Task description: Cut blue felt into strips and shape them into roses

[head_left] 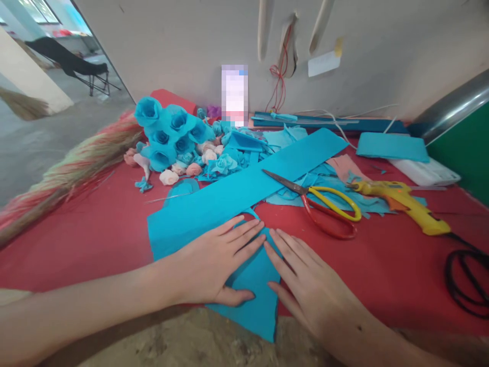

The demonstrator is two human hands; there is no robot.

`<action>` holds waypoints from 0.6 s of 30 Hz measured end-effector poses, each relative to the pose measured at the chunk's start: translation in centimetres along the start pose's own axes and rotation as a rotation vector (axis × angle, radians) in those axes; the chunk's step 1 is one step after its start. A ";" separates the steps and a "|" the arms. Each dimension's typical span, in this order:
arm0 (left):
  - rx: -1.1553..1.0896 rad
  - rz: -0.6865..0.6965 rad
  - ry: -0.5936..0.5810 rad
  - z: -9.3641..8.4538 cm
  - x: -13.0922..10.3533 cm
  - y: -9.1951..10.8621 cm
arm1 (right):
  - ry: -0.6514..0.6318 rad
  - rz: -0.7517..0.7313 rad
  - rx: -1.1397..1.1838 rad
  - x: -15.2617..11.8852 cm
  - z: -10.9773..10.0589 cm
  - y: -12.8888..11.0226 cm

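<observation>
Under my hands lies a sheet of blue crepe paper point(252, 285), one corner hanging past the table's front edge. My left hand point(221, 260) rests flat on it, fingers stretched toward the right. From the other side my right hand point(301, 270) touches the sheet's right edge with straight fingers, its tips close to those of my left. Just beyond, a long blue crepe paper strip point(244, 178) runs diagonally across the table. Scissors point(305, 191) with one yellow and one red handle lie with their blade tip on that strip.
A yellow glue gun point(405, 201) lies at the right, its black cord point(464, 280) coiled. Finished blue paper flowers point(168, 132) and small rosettes are heaped at the back left, beside a broom point(72, 173). A pixelated phone-like screen point(234, 94) leans against the wall. Folded blue paper point(393, 147) sits back right.
</observation>
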State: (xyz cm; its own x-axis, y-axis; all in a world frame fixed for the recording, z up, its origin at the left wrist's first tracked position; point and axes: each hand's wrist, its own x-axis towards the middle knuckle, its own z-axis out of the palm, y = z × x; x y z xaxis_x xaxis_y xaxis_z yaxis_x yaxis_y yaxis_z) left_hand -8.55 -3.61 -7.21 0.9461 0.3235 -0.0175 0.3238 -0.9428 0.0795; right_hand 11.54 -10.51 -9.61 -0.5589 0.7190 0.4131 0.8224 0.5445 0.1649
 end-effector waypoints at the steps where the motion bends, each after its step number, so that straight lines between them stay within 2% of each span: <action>1: 0.003 -0.019 0.001 0.0 -0.1 0.0 | -0.001 0.002 -0.002 -0.1 0.0 0.0; 9: 0.105 -0.145 0.007 0.0 -1.4 0.5 | -0.026 -0.002 0.015 0.0 -0.2 0.1; 15: 0.137 -0.199 0.141 -1.0 -1.4 0.3 | -0.012 0.004 0.080 -0.2 0.2 0.2; 18: 0.105 -0.218 0.203 -1.4 -0.7 -0.6 | 0.035 0.058 0.220 0.4 -0.5 0.5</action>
State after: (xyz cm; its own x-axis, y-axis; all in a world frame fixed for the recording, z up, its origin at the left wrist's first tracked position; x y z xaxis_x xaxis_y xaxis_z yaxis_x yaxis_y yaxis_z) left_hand -9.42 -3.19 -5.83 0.8362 0.5188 0.1778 0.5284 -0.8490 -0.0075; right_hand 11.76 -10.18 -8.87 -0.5041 0.7386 0.4476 0.8080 0.5863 -0.0574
